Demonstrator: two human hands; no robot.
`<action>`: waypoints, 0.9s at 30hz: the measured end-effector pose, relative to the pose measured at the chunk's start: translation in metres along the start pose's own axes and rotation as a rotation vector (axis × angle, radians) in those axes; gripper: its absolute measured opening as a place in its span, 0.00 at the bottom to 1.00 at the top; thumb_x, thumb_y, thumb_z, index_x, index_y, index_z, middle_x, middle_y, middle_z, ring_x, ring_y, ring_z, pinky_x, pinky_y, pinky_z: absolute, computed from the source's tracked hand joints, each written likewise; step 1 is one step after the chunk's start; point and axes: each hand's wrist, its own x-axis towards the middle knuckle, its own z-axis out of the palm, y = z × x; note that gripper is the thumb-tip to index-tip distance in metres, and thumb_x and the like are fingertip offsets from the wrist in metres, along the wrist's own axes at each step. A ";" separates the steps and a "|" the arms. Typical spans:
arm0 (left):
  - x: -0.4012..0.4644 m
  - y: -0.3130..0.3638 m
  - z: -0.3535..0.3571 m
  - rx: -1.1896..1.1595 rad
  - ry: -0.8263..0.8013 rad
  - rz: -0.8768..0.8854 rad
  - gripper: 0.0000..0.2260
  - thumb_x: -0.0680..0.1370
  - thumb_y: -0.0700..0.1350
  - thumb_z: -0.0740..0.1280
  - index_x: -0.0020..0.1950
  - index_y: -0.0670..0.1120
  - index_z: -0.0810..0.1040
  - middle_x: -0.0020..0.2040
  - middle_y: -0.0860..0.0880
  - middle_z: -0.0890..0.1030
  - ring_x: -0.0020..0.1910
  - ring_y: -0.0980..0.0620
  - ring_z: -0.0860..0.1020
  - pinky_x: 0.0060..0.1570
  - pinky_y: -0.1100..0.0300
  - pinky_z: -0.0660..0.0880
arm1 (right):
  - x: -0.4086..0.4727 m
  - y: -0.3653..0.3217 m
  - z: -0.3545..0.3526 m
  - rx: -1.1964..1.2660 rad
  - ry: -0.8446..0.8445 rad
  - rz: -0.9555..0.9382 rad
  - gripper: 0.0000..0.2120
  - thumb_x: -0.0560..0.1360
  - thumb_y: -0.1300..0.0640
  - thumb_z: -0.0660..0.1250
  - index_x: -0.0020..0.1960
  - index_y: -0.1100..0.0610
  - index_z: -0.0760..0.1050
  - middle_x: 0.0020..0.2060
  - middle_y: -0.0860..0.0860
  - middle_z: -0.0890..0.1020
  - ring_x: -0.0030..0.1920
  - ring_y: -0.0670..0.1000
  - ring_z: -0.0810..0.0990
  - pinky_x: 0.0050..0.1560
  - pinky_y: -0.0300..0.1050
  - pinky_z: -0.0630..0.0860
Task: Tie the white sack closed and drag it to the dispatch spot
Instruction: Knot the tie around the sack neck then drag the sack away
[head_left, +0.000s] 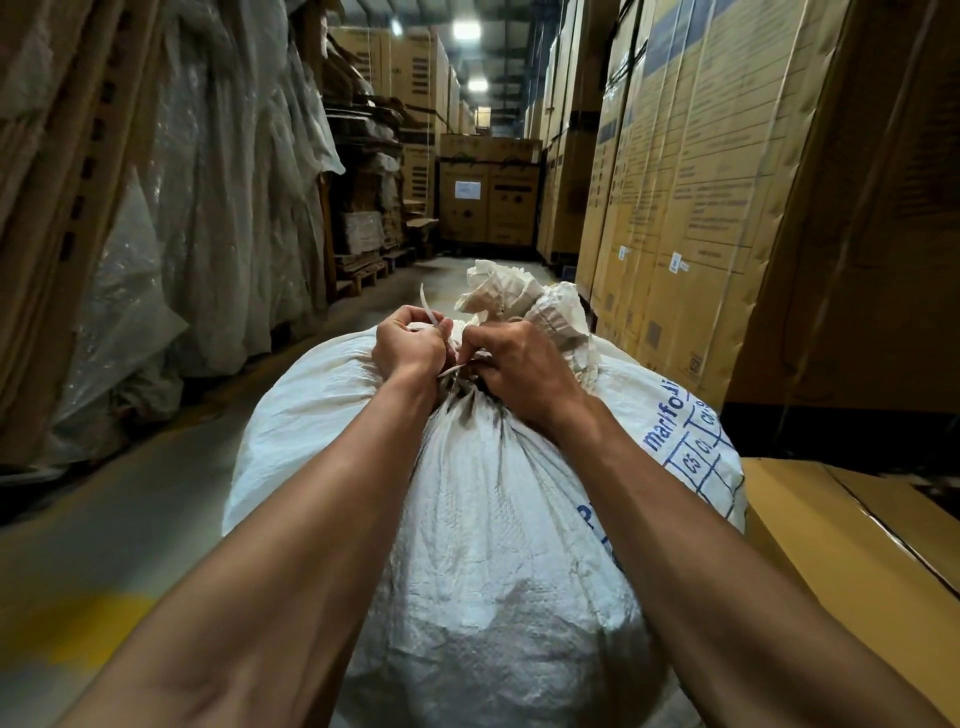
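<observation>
Pulling a thin white strip (431, 317), the left hand (408, 345) is curling tight around it while the right hand (511, 364) is squeezing the sack's neck (467, 397). The white sack (483, 519) is lying on the floor (130, 519) between stacked boxes (691, 197). If the strip is slipping or snapping, the bunched top may be opening again.

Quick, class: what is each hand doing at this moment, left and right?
Left hand: fingers curled round a thin white plastic tie strip.
Right hand: fingers gripping the gathered neck of the big white woven sack.
</observation>
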 end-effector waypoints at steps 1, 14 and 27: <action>-0.001 0.000 -0.001 -0.006 -0.021 -0.001 0.09 0.72 0.45 0.83 0.38 0.49 0.83 0.35 0.51 0.86 0.32 0.51 0.84 0.40 0.54 0.84 | -0.001 0.000 0.001 0.004 -0.004 0.010 0.10 0.74 0.64 0.77 0.49 0.50 0.83 0.47 0.48 0.88 0.44 0.50 0.86 0.43 0.52 0.83; -0.026 0.001 -0.040 0.012 -0.425 0.179 0.08 0.71 0.39 0.80 0.43 0.48 0.83 0.37 0.50 0.86 0.40 0.48 0.83 0.48 0.49 0.81 | 0.026 -0.041 -0.019 0.074 -0.071 0.400 0.12 0.75 0.61 0.74 0.58 0.55 0.81 0.47 0.51 0.84 0.46 0.49 0.84 0.43 0.40 0.82; -0.061 -0.022 -0.040 0.298 -0.326 0.521 0.06 0.75 0.48 0.80 0.48 0.50 0.85 0.40 0.54 0.86 0.41 0.54 0.84 0.41 0.53 0.81 | 0.003 -0.025 -0.037 -0.199 -0.628 0.499 0.33 0.76 0.48 0.76 0.77 0.43 0.67 0.82 0.49 0.57 0.82 0.64 0.52 0.80 0.69 0.54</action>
